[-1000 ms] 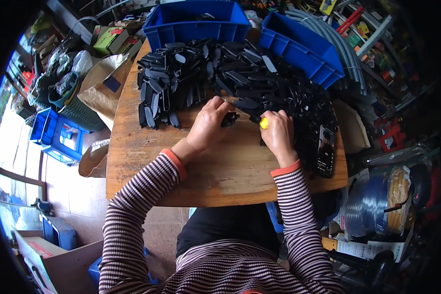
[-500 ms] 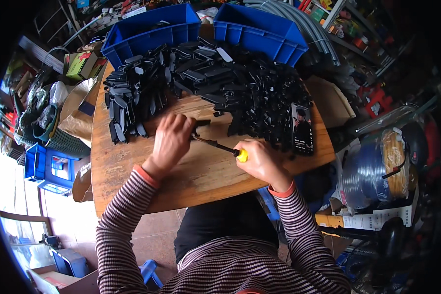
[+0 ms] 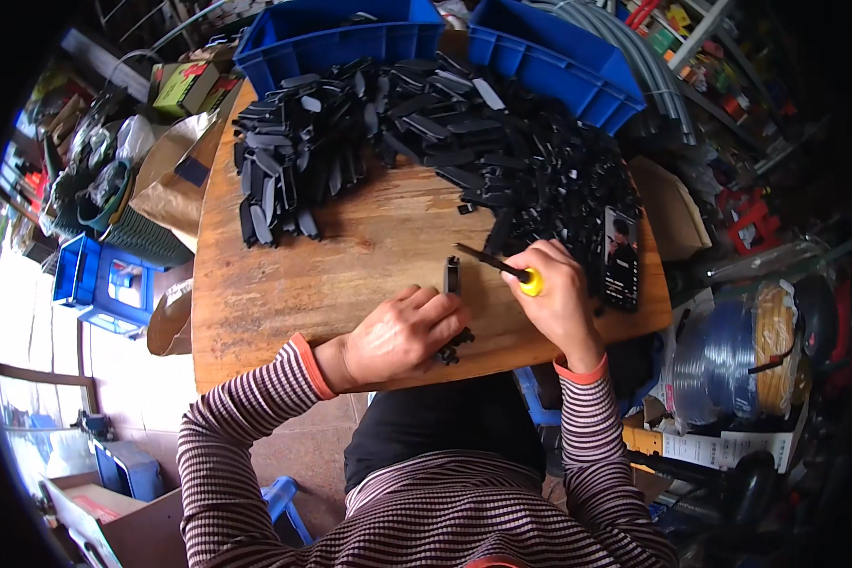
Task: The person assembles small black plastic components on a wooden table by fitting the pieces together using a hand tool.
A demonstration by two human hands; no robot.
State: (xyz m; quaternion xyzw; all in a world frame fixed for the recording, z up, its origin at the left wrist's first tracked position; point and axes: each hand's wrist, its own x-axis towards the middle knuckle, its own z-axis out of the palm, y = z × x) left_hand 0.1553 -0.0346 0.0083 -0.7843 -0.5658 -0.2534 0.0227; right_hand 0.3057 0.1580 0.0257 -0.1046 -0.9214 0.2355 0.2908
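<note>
My left hand (image 3: 402,331) is closed around a black plastic piece (image 3: 452,275) low over the table's near part. One end of that piece stands out beyond the fingers, and its middle is hidden by them. My right hand (image 3: 560,295) grips a screwdriver (image 3: 489,260) with a yellow handle end and a dark shaft. The shaft points up and to the left, its tip apart from the black piece. Beyond both hands, a heap of black plastic parts (image 3: 435,123) curves across the wooden table (image 3: 284,303).
Two blue bins (image 3: 341,43) stand behind the heap. A phone (image 3: 621,260) with a lit screen lies at the table's right side. Brown paper bags (image 3: 166,189) are at the left, and wrapped spools of tubing (image 3: 710,364) sit at the right.
My left hand has come nearer and to the right with the black piece. The screwdriver has drawn away from that piece, and my right hand has shifted right. The view has shifted slightly.
</note>
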